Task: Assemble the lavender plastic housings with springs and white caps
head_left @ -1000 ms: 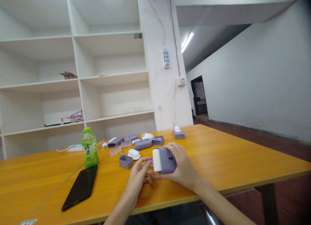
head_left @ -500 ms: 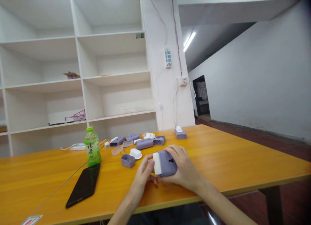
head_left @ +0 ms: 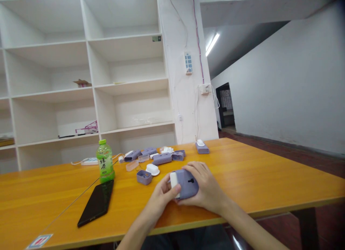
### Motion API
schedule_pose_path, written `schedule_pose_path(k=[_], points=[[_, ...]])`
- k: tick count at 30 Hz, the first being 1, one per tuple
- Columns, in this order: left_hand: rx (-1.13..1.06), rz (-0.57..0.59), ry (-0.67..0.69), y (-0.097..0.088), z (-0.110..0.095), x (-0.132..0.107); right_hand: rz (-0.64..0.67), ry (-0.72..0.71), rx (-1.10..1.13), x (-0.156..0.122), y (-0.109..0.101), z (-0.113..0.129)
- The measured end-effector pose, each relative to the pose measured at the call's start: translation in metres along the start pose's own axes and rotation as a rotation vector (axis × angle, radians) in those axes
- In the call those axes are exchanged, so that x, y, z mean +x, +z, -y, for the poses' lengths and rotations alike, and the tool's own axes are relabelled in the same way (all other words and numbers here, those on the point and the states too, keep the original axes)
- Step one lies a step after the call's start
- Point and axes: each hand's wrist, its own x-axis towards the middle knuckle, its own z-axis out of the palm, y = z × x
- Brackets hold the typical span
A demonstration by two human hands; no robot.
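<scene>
Just above the near part of the table, my right hand [head_left: 205, 187] wraps round a purple-grey plastic casing [head_left: 185, 185] with a small dark cut-out in its face. A white block-like piece [head_left: 174, 180] sits in the casing's left end. My left hand [head_left: 163, 194] grips that white piece, its thumb pressed over the front and its fingers behind, partly hidden. Beyond my hands lie a small open purple-grey cup-like part [head_left: 144, 177] and a white domed part with a flange [head_left: 152, 169].
Several purple-grey casings [head_left: 162, 159] and a clear pinkish cover [head_left: 132, 166] lie farther back. A green drink bottle [head_left: 105, 163] stands left, by a black phone or tablet [head_left: 97, 203]. Another casing with a white top [head_left: 202, 148] is at the far edge. White shelves [head_left: 129, 84] rise behind.
My left thumb has moved right and down onto the face of the white piece, near the casing's edge. The camera view has shifted slightly; my right hand still holds the casing.
</scene>
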Motion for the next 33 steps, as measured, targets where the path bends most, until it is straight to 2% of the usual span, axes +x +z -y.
schedule_pose_path(k=[2,4,6,10,11,14,18,22,25,27,30,33], points=[[0.091,-0.164,-0.037,-0.015,-0.004,0.003,-0.176,0.183,0.115,0.001,-0.005,-0.006],[0.297,-0.371,-0.024,-0.041,-0.009,0.005,-0.307,0.343,0.200,0.001,-0.011,-0.012],[0.446,-0.463,-0.011,-0.074,-0.017,0.008,-0.311,0.387,0.214,0.001,-0.013,-0.016],[0.875,-0.654,0.006,-0.145,-0.032,0.027,-0.210,0.278,0.139,0.000,-0.010,-0.010],[0.981,-0.667,-0.022,-0.160,-0.034,0.034,-0.194,0.230,0.106,0.000,-0.009,-0.007],[1.199,-0.574,-0.118,-0.193,-0.029,0.058,-0.123,0.065,0.015,0.000,-0.005,0.000],[1.361,-0.497,-0.238,-0.215,-0.015,0.072,-0.055,-0.040,-0.019,-0.001,-0.003,0.002],[1.485,-0.512,-0.289,-0.225,-0.012,0.067,-0.055,-0.017,-0.007,-0.001,-0.003,0.000],[1.511,-0.552,-0.184,-0.218,-0.024,0.061,-0.041,0.013,-0.006,0.000,-0.002,0.001],[1.475,-0.608,-0.028,-0.203,-0.037,0.055,-0.011,0.020,-0.014,0.000,-0.002,0.001],[1.365,-0.685,0.231,-0.168,-0.057,0.044,0.029,0.016,-0.024,0.001,-0.002,0.003],[1.234,-0.616,0.330,-0.127,-0.065,0.029,0.053,0.023,-0.019,0.000,-0.002,0.004]])
